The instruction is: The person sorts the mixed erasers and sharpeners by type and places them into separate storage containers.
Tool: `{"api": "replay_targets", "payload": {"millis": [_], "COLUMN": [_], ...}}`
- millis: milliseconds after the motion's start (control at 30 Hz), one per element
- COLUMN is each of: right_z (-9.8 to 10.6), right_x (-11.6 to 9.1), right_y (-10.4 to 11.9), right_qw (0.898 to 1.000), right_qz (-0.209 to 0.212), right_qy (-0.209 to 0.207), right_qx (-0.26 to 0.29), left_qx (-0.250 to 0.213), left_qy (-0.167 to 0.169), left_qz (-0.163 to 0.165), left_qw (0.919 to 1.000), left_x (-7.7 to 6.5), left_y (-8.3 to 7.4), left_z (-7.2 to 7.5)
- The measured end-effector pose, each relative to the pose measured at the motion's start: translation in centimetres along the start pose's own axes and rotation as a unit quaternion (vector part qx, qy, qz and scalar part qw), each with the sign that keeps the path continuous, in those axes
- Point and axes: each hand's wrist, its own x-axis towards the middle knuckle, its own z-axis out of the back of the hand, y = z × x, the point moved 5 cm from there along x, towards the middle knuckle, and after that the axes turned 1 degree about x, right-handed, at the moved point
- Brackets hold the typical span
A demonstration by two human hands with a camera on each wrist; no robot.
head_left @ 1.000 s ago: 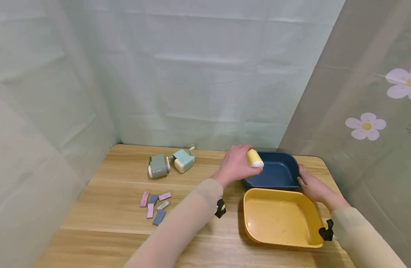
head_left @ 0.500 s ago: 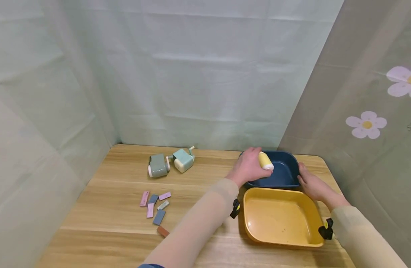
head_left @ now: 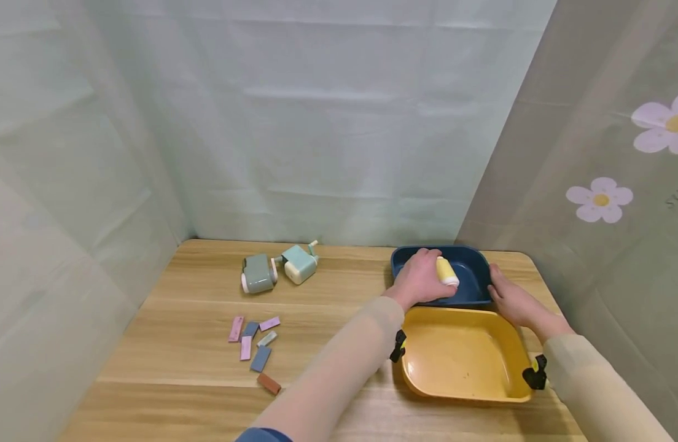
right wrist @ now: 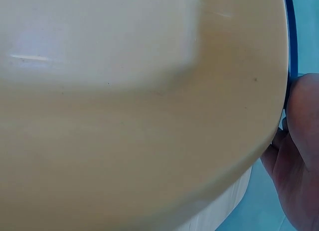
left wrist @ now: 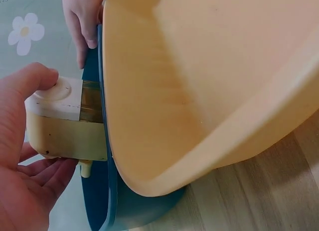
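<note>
My left hand [head_left: 422, 279] grips a yellow-and-white pencil sharpener [head_left: 447, 272] over the blue tray [head_left: 473, 277]. In the left wrist view, the sharpener [left wrist: 67, 136] lies between thumb and fingers, showing a see-through amber part and a small knob beneath; whether it touches the tray floor I cannot tell. With my right hand [head_left: 516, 299] I hold the blue tray's right end by the rim; part of that hand [right wrist: 304, 131] shows at the edge of the right wrist view. Farther left stand a grey-green pencil sharpener [head_left: 259, 274] and a mint-and-cream one with a crank [head_left: 300, 264].
A yellow tray [head_left: 466, 356] stands directly in front of the blue one, beneath both forearms. Several small erasers [head_left: 245, 347], pink, blue-grey and whitish, lie on the left of the wooden table [head_left: 167, 356]. A brown block [head_left: 269, 383] lies nearer. Curtains [head_left: 328, 123] hang behind.
My left hand has carried the yellow sharpener right and down over the blue tray. The brown block has come into view from behind the left forearm. My right hand has stayed on the tray's end.
</note>
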Motion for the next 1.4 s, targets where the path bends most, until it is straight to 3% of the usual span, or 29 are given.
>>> {"api": "replay_targets", "payload": {"millis": [200, 500, 667, 900, 1400], "right_z": [0.3, 1.2, 1.5, 0.8, 0.6], "right_x": [0.2, -1.2, -1.5, -0.7, -0.6], "right_y": [0.4, -0.6, -1.0, -0.7, -0.4], "right_qw": [1.000, 1.000, 1.000, 1.000, 1.000], "right_qz": [0.004, -0.010, -0.010, 0.005, -0.001], "right_qy": [0.006, 0.005, 0.004, 0.003, 0.002], "right_qx": [-0.008, -0.001, 0.004, 0.008, -0.001], "left_qx": [0.006, 0.032, 0.029, 0.042, 0.039], "left_qy": [0.010, 0.032, 0.029, 0.032, 0.038], "left_qz": [0.028, 0.064, 0.065, 0.074, 0.050], "left_qw": [0.9995, 0.9969, 0.9971, 0.9959, 0.9973], "left_x": [0.3, 1.1, 1.5, 1.8, 2.9], "left_y": [0.0, -2.1, -2.8, -2.6, -4.5], "left_z": [0.0, -1.2, -1.7, -1.9, -3.6]}}
